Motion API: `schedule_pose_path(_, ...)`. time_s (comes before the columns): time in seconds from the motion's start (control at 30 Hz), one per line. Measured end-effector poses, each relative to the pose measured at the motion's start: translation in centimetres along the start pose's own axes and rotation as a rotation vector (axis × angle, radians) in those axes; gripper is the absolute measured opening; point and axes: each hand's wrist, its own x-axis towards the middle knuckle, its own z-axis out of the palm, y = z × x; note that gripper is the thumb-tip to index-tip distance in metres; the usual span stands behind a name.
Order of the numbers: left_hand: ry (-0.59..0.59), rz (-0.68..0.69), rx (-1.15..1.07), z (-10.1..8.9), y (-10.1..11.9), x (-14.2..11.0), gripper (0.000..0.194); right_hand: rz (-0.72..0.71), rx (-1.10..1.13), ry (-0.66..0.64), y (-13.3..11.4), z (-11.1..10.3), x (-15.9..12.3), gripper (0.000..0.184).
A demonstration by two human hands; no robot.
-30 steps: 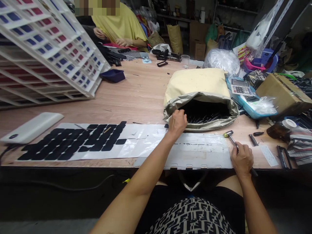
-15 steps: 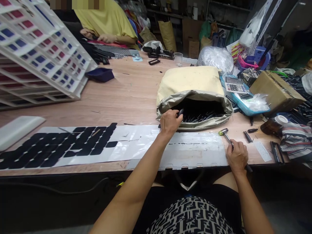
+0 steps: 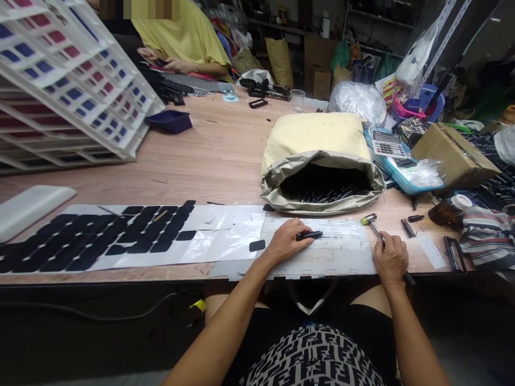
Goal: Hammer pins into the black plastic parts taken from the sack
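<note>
My left hand (image 3: 290, 239) pinches a slim black pen-like piece (image 3: 309, 235) low over the clear-taped white board (image 3: 341, 254). My right hand (image 3: 390, 258) is closed around the handle of a small hammer (image 3: 369, 219), whose head has a yellow-green face and lies near the board's right end. Just behind my left hand lies a cream sack (image 3: 316, 131), its mouth towards me with many thin black pieces inside. Left of that hand, a black rounded patch (image 3: 257, 245) rests on the white sheet, with rows of black patches (image 3: 84, 241) farther left.
A white plastic crate (image 3: 80, 86) leans at the left, beside a dark blue tray (image 3: 171, 121). On the right are a calculator (image 3: 387, 143), a cardboard box (image 3: 454, 153), a brown jar (image 3: 448, 209) and a striped cloth (image 3: 486, 236). A person in yellow (image 3: 185, 37) works across the table.
My left hand has moved from the sack's mouth down towards me onto the board, bringing the black piece. A patch hidden behind my forearm now shows. My right hand stays on the hammer.
</note>
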Motion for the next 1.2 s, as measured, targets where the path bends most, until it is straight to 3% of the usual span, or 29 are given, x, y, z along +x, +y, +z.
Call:
schedule_pose_path(0.23, -0.019, -0.053, -0.060, -0.3, 0.1, -0.1, 0.019, 0.007, 0.003, -0.031, 0.4, 0.1, 0.1, 0.029)
schedule_pose_path(0.37, -0.022, -0.073, -0.087, -0.5, 0.0, 0.0, 0.020, 0.040, 0.153, -0.030, 0.1, -0.6, 0.5, 0.033)
schedule_pose_path(0.5, -0.030, -0.084, -0.110, -0.6, 0.1, 0.2, 0.018, 0.012, 0.474, -0.018, -2.5, -2.5, 0.4, 0.035)
schedule_pose_path(0.67, -0.008, -0.079, -0.120, -0.5, 0.0, 0.2, 0.019, -0.173, 0.770, -0.235, -7.1, -4.1, -0.7, 0.031)
schedule_pose_path(0.9, 0.017, -0.030, -0.134, -0.2, -0.3, 0.5, 0.012, -0.266, 0.769, -0.295, -10.1, -3.7, -1.9, 0.032)
schedule_pose_path(1.03, 0.014, -0.021, -0.123, -0.4, -0.2, 0.6, 0.007, -0.284, 0.714, -0.316, -10.0, -3.4, -2.0, 0.031)
schedule_pose_path(1.2, 0.014, -0.038, -0.139, -0.3, -0.3, 0.6, 0.018, -0.225, 0.772, -0.275, -9.2, -3.7, -1.6, 0.031)
